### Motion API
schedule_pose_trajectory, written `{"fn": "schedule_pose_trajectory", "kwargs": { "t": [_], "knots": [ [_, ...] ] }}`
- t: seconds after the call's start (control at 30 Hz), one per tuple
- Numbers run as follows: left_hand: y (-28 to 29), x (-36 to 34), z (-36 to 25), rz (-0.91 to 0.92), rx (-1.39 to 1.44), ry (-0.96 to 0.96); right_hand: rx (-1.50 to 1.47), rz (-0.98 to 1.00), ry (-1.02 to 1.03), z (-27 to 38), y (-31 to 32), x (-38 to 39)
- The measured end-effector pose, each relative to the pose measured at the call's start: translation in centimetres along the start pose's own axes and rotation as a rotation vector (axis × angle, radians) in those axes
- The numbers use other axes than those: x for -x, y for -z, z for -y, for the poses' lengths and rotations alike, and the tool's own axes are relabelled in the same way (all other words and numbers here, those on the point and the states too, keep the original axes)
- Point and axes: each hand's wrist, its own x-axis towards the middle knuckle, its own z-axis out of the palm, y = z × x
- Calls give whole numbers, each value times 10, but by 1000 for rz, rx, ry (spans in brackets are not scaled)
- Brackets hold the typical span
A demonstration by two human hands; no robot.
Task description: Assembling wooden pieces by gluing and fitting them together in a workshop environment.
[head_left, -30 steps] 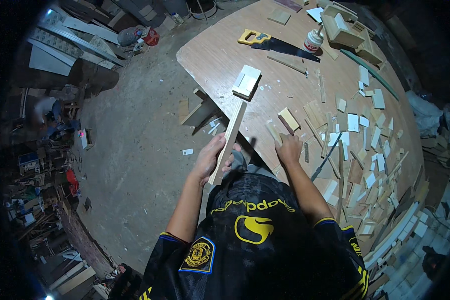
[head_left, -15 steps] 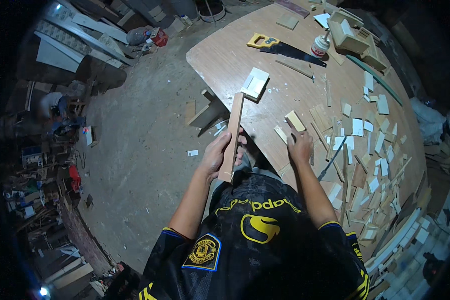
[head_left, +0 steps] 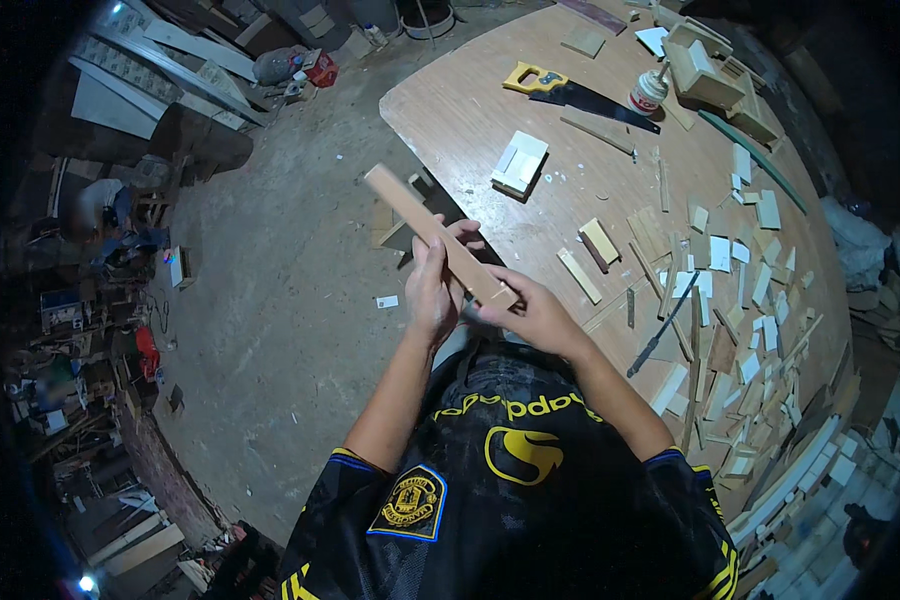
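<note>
A flat wooden strip [head_left: 422, 212] slants across in front of me, its far end over the floor and its near end by the table's corner edge. My left hand [head_left: 433, 290] is wrapped round its middle. At the near end my right hand [head_left: 532, 312] grips the strip between thumb and fingers. On the table to the right lie a pale block with a dark brown side [head_left: 600, 243] and a short pale wood strip [head_left: 578, 276]. A small white-topped box-like piece [head_left: 520, 162] sits beyond my hands.
The wooden table [head_left: 450, 85] carries a yellow-handled saw [head_left: 580, 97], a white bottle [head_left: 647, 92] and wooden box parts [head_left: 710, 75]. Many offcuts [head_left: 755, 310] and a dark thin tool [head_left: 662, 328] lie at right. Far left, a person [head_left: 105, 205] is beside the concrete floor [head_left: 270, 270].
My right hand has left the pale block and taken hold of the strip's near end. The strip has swung, its far end moving left, away from the white-topped piece.
</note>
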Motion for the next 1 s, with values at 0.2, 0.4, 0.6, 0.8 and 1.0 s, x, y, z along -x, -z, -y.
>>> {"fn": "schedule_pose_trajectory", "kwargs": {
  "t": [0.2, 0.4, 0.6, 0.8, 1.0],
  "knots": [
    [17, -1, -6, -213, -147, 115, 333, -276, 132, -4, 15, -2],
    [33, -32, -42, 289, -1459, -741, 416, -218, -6, -6, 55, 14],
    [64, -63, -27, 1007, -1624, -261, 384, -172, -94, -17, 32, 3],
    [112, -91, -42, 902, -1481, -146, 443, -425, -277, -28, 13, -43],
    [159, -140, -54, 721, -1431, 7, 467, -718, -279, -70, 19, -72]
  ]
}}
